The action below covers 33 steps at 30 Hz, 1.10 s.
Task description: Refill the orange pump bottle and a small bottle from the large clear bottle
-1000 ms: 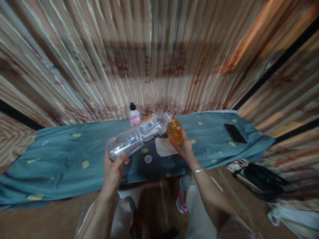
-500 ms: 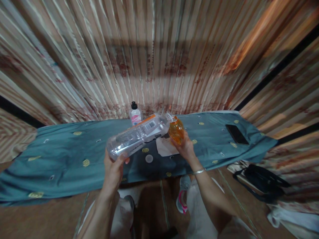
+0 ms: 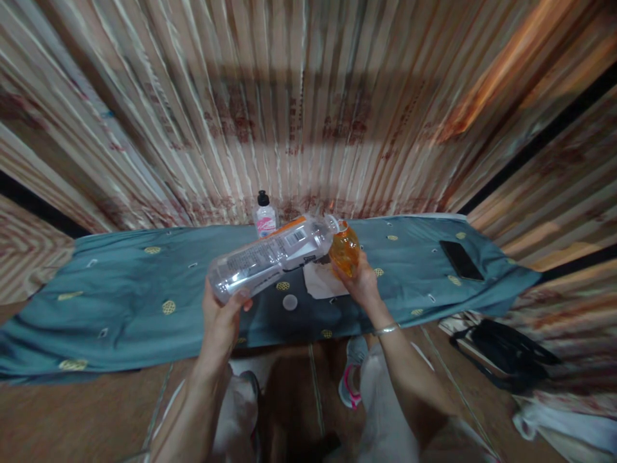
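My left hand is closed around the base of a large clear plastic bottle, which lies tilted with its uncapped neck toward the right. The bottle's mouth is at the rim of an orange see-through cup. My right hand grips that cup from the near right side. Below them a pale sheet lies on the cloth, partly covered by the cup and my hand. A round whitish cap rests on the cloth under the bottle. Whether liquid is flowing I cannot make out.
A small bottle with a black top stands at the back edge of the cloth-covered table. A dark phone lies on the right. Striped curtains hang behind. On the floor at right is a black bag.
The bottle and cup stay held together in nearly the same pose. The whole view has shifted slightly, and the hands have barely moved.
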Tool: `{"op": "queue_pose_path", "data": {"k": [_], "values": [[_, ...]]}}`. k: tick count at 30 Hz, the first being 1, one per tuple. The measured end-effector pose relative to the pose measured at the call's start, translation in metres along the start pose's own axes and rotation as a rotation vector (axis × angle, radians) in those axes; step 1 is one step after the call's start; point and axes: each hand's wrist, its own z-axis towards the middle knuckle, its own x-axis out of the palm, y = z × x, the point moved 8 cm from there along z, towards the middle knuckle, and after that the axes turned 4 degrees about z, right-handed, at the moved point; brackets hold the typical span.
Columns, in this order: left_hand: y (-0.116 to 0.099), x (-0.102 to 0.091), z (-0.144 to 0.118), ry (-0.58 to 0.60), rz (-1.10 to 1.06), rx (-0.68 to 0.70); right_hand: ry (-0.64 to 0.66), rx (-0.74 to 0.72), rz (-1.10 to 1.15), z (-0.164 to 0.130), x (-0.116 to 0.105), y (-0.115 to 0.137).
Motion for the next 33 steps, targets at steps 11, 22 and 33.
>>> {"op": "queue_pose_path", "data": {"k": [11,22,33], "values": [[0.003,0.003,0.002,0.006,0.005,-0.001,-0.010,0.055,-0.082,0.001,-0.004,0.003],[-0.002,0.010,0.000,0.031,0.012,0.042,0.008,0.085,-0.108,0.001,-0.006,0.002],[-0.004,0.008,0.002,0.043,0.011,0.103,0.018,0.105,-0.108,0.003,-0.005,0.000]]}}
